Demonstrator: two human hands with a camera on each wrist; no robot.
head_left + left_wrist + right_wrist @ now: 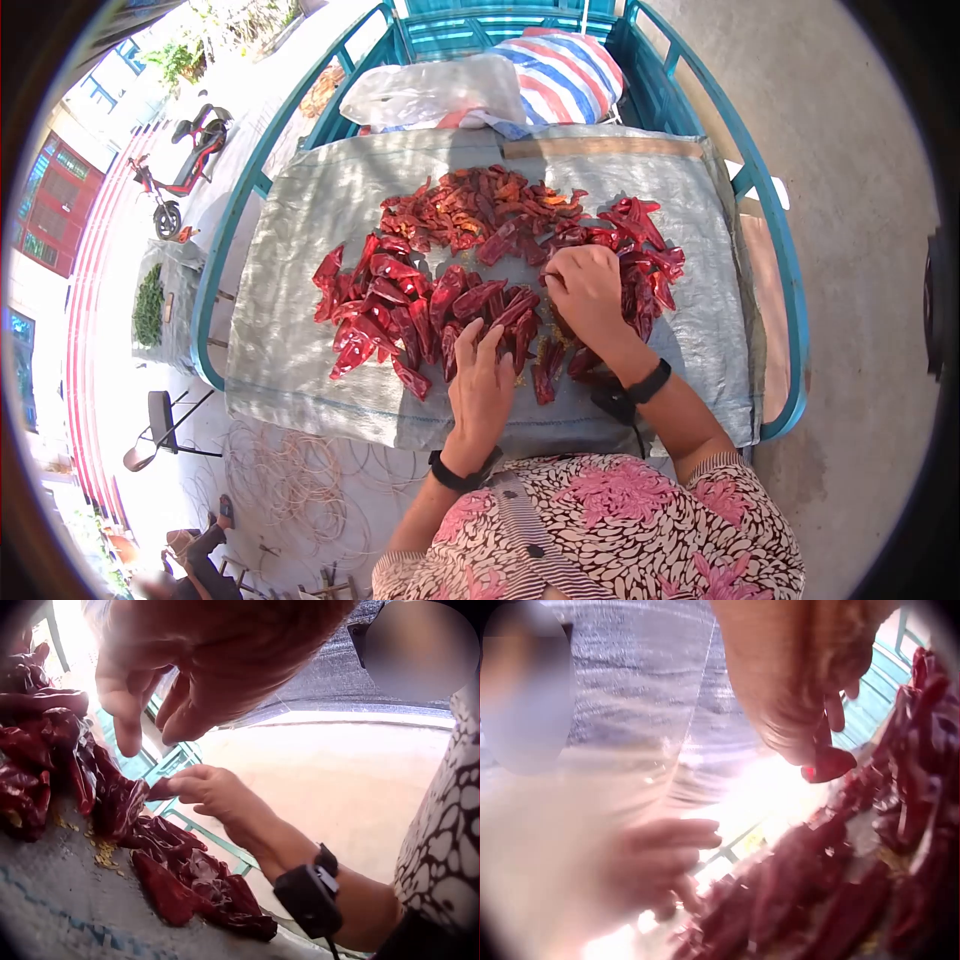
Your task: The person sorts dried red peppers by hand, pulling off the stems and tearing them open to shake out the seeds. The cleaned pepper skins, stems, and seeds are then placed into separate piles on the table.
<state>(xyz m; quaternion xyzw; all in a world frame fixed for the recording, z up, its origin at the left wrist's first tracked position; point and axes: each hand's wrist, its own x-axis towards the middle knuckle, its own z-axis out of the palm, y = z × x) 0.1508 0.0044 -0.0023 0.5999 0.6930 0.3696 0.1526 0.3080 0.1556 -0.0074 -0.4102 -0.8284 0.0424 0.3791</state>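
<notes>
My right hand (590, 290) is over the near right part of the heap, pinching a dried red chili pepper (829, 765) between thumb and fingertips; its tip also shows in the left wrist view. The left hand (480, 395) hovers by the near edge of the left pile of whole dried chilies (385, 300), its fingers loosely extended with nothing in them. More whole chilies (645, 235) lie beyond the right hand. Farther off is a pile of torn, orange-red chili pieces (470, 205). Yellow seeds (105, 853) are scattered among the near chilies.
A grey woven sheet (285, 290) lies under the chilies, between the blue rails (785, 270) of a cart. Behind the piles sit a clear plastic bag (430, 92) and a striped sack (565, 75). A chair (160, 420) and a scooter (195, 155) stand at left.
</notes>
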